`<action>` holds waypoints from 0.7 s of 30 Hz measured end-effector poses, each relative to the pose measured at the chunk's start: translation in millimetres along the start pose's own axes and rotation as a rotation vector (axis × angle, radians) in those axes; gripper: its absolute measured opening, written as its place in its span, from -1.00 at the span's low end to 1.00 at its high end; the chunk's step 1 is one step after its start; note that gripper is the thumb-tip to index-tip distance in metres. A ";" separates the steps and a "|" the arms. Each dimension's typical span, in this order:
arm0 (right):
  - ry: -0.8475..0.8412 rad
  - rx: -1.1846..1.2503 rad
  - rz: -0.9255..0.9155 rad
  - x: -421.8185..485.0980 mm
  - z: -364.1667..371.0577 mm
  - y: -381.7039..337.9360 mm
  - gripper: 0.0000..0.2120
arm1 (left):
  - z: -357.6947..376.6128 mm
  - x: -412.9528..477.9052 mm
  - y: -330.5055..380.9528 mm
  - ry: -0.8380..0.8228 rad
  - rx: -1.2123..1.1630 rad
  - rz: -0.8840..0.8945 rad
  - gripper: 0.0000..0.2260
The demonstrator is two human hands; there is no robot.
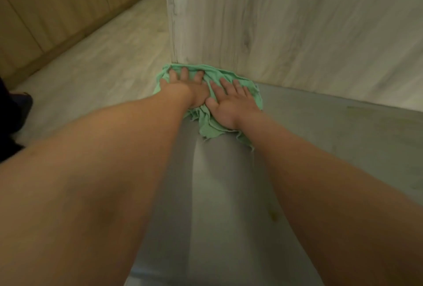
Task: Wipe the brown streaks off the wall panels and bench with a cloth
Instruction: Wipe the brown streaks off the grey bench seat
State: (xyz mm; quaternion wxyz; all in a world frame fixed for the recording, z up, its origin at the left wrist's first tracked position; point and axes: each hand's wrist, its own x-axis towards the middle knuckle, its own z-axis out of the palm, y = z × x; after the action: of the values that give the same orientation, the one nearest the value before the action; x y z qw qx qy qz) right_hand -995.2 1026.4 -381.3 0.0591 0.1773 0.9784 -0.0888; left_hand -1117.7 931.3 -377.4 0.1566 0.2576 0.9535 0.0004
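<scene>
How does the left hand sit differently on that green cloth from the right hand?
The left hand reaches further, fingertips at the far edge of the cloth by the wall panel; the right hand sits nearer, on its middle. The left hand's fingertips sink into folds; the right hand's fingers lie flat and spread. Both press the cloth onto the grey bench, side by side.

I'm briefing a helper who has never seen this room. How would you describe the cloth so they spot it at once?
Find the pale wood-grain wall panel and follow its corner down to the grey bench. The cloth lies crumpled there, pressed under the left hand and right hand. It is the only mint-green, frayed thing in view.
</scene>
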 end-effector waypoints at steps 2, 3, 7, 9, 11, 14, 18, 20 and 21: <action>-0.005 -0.020 0.002 -6.5 -2.2 13.6 -0.30 | -1.6 -13.6 10.2 0.048 -0.047 0.021 -0.43; -0.012 -0.035 0.026 -10.3 -5.1 26.3 -0.29 | -2.4 -18.5 15.6 0.072 -0.029 0.074 -0.44; -0.024 -0.041 0.155 -25.3 -14.8 80.9 -0.31 | 6.4 -11.3 17.4 0.104 0.013 0.274 -0.42; -0.012 -0.043 0.148 -16.3 -12.7 86.9 -0.31 | 9.3 -5.2 11.7 0.117 0.023 0.304 -0.40; -0.002 -0.039 0.144 -10.2 -11.7 86.2 -0.31 | 7.3 -1.0 13.6 0.130 0.025 0.302 -0.40; 0.021 -0.026 0.153 -11.5 -13.0 89.1 -0.32 | 1.2 4.8 22.8 0.125 0.008 0.282 -0.44; 0.012 -0.023 0.135 -20.5 -13.0 85.0 -0.30 | 4.1 -4.6 23.0 0.171 0.014 0.282 -0.44; 0.008 -0.025 0.136 -28.6 -11.1 82.4 -0.29 | 10.7 -13.9 20.8 0.163 0.034 0.287 -0.43; 0.004 -0.019 0.133 -34.3 -9.3 81.8 -0.28 | 14.8 -19.4 19.9 0.152 0.052 0.294 -0.42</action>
State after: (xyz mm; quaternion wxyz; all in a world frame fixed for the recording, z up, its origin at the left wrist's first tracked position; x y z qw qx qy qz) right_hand -934.8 1092.1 -379.6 0.0648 0.2414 0.9654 -0.0751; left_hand -1087.6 937.9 -384.0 0.0755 0.3977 0.9142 0.0181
